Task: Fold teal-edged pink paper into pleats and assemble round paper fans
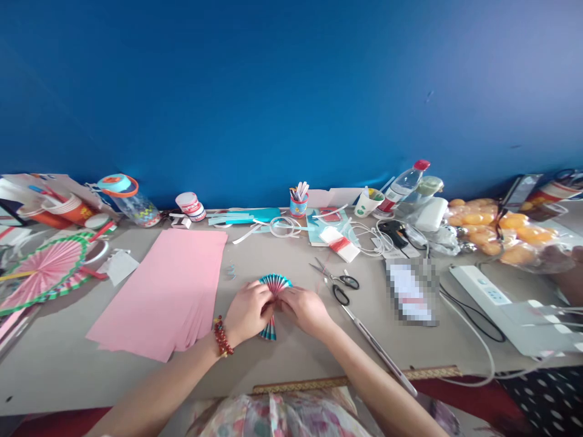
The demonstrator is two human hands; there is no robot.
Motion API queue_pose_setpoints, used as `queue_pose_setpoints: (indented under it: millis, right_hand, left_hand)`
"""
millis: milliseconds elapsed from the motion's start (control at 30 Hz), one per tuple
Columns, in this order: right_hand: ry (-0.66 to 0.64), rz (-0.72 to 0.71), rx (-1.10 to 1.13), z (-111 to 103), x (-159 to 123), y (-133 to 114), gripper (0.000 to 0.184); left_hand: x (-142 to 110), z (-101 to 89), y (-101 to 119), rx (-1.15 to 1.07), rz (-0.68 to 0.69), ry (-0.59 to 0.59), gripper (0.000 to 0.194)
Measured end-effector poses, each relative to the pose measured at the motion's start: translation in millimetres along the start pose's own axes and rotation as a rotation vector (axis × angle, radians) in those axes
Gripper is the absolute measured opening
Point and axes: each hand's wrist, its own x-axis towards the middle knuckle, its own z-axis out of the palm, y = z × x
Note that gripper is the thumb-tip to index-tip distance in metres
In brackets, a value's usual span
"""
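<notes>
Both hands meet at the middle of a small pleated paper fan (275, 280), pink with teal edges. Its folds spread out above and below the fingers. My left hand (250, 306), with a red bead bracelet at the wrist, pinches the fan from the left. From the right, my right hand (305, 308) closes its fingers on the same middle part. The fingertips cover the fan's centre, so I cannot make out any thread there. Black-handled scissors (340, 285) lie partly spread to the right, beside a long thin cutter-like tool (378, 351).
A stack of pink paper (173, 285) lies on the left, past it finished pink fans (40, 273). Along the blue wall stand a water bottle (130, 197), a tin of sticks (299, 203) and a plastic bottle (403, 185). A phone (410, 294) and power strip (496, 297) are right.
</notes>
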Motion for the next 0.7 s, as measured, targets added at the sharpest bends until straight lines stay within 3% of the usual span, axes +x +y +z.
queue_pose_setpoints:
  millis: [400, 700]
  right_hand:
    - [0.057, 0.092, 0.199, -11, -6, 2, 0.017]
    - [0.024, 0.067, 0.063, -29, -5, -6, 0.013]
  left_hand:
    - [0, 0.8, -1, 0.033, -0.053, 0.022, 0.016]
    - [1, -3.2, -3, -0.007, -0.045, 0.057, 0.02]
